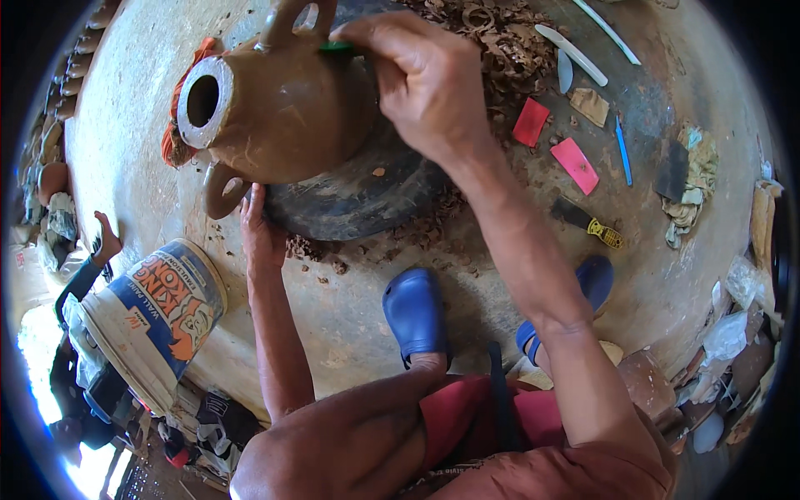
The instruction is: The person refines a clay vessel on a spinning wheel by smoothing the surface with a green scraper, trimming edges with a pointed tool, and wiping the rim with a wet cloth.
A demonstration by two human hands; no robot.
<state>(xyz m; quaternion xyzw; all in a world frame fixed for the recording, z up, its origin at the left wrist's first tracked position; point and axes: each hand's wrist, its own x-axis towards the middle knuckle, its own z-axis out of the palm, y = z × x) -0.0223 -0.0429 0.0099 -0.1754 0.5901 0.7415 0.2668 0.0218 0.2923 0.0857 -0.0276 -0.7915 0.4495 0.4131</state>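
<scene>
Overpressing the green tool (337, 47) pinched in the right hand (433, 87) could gouge the upper-left pot (287, 117), the left hand (261, 232) unclear in grip.

Pottery workshop, floor-level setup.
Evidence: brown clay vessel (292, 125) with handles on a dark round base (358, 208), clay shavings (517, 58) heaped beside it, red scraper (531, 122), pink scraper (575, 165) and blue stick tool (623, 150) loose on a smeared bare floor (667, 279), row of brown pot-like pieces (77, 68) along far left, paint bucket (196, 283) nearby.
</scene>
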